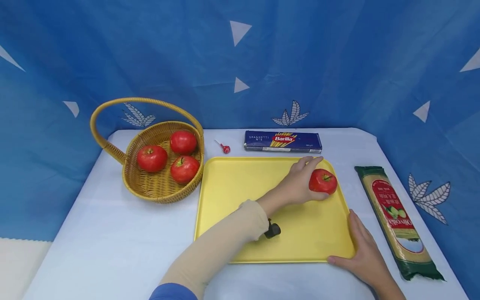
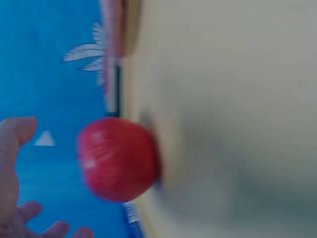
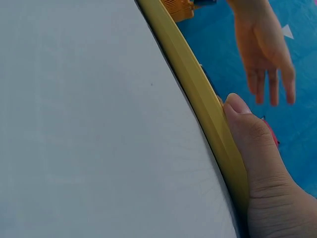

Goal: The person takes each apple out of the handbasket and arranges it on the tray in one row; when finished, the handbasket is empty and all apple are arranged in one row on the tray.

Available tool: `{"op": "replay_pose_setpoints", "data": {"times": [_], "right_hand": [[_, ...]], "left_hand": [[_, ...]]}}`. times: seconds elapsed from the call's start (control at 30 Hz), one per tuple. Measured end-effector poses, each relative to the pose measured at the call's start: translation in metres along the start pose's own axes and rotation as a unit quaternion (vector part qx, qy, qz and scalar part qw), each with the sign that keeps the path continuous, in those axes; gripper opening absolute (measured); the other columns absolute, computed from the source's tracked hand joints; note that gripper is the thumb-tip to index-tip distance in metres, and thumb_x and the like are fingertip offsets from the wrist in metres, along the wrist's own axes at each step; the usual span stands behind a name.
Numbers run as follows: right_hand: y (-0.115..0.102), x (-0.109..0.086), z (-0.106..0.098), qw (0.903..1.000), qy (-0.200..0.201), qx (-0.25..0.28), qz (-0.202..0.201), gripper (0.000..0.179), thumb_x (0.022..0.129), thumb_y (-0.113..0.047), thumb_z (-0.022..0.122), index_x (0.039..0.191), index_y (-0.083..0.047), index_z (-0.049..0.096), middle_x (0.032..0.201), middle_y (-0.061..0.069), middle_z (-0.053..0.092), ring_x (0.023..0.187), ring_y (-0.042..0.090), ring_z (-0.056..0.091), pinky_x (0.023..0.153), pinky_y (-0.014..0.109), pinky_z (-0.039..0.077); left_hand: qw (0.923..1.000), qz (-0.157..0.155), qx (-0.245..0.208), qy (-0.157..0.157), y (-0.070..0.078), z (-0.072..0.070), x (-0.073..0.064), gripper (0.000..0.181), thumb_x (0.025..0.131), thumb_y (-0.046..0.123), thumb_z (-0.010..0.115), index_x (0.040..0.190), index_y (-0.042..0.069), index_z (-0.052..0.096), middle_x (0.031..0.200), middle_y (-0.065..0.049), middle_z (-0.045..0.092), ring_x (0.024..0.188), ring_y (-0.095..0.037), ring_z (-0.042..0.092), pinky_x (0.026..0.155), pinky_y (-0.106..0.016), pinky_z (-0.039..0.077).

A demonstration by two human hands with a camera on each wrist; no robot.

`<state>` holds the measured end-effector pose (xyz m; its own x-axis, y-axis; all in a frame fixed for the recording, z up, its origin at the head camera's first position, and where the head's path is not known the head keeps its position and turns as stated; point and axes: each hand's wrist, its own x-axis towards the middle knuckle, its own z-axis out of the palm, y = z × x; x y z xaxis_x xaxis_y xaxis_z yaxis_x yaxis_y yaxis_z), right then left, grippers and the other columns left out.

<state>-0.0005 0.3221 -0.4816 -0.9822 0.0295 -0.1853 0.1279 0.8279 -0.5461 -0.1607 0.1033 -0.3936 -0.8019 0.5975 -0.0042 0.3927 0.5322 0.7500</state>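
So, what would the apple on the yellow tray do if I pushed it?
The apple would probably roll or wobble, because it looks round and the yellow tray looks flat. Its shiny skin might feel a bit slippery. The tray's raised rim could perhaps stop a gentle roll.

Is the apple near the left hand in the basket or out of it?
Out: this apple sits on the yellow tray, toward its far right corner, while the basket stands to the tray's left.
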Motion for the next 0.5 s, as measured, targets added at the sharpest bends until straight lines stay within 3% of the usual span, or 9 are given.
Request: {"op": "replay_pose_setpoints", "data": {"times": [0.13, 0.23, 0.4, 0.5], "right_hand": [[0.001, 0.000, 0.000, 1.0000, 0.006, 0.002, -0.002, 0.141, 0.067, -0.057, 0.085, 0.157, -0.016, -0.014, 0.166, 0.018, -0.009, 0.148, 0.053, 0.005, 0.103, 0.080, 0.019], [0.001, 0.000, 0.000, 1.0000, 0.006, 0.004, -0.001, 0.141, 0.067, -0.058, 0.085, 0.157, -0.016, -0.014, 0.166, 0.018, -0.010, 0.148, 0.053, 0.004, 0.104, 0.080, 0.018], [0.000, -0.001, -0.001, 1.0000, -0.001, 0.007, -0.005, 0.139, 0.068, -0.057, 0.085, 0.157, -0.016, -0.015, 0.166, 0.015, -0.013, 0.149, 0.052, 0.000, 0.106, 0.079, 0.015], [0.002, -0.002, -0.002, 0.9999, 0.002, 0.009, -0.012, 0.139, 0.068, -0.055, 0.085, 0.157, -0.016, -0.014, 0.166, 0.015, -0.012, 0.149, 0.051, 0.000, 0.107, 0.078, 0.014]], "left_hand": [[0.9991, 0.034, 0.014, 0.022, 0.003, -0.030, -0.031, 0.093, 0.082, 0.043, 0.079, 0.156, 0.029, 0.025, 0.159, 0.000, 0.030, 0.145, -0.021, 0.032, 0.110, -0.041, 0.045], [0.9976, 0.045, 0.010, 0.051, -0.003, -0.051, -0.059, 0.087, 0.083, 0.042, 0.077, 0.155, 0.029, 0.029, 0.157, 0.002, 0.032, 0.144, -0.020, 0.032, 0.112, -0.046, 0.042], [0.9906, 0.022, -0.012, 0.134, -0.025, -0.084, -0.105, 0.073, 0.086, 0.041, 0.073, 0.150, 0.032, 0.038, 0.152, 0.004, 0.038, 0.141, -0.019, 0.034, 0.111, -0.051, 0.040], [0.9783, -0.007, 0.007, 0.207, -0.042, -0.103, -0.130, 0.066, 0.086, 0.038, 0.073, 0.146, 0.030, 0.045, 0.148, 0.002, 0.041, 0.139, -0.020, 0.036, 0.110, -0.053, 0.040]]}}
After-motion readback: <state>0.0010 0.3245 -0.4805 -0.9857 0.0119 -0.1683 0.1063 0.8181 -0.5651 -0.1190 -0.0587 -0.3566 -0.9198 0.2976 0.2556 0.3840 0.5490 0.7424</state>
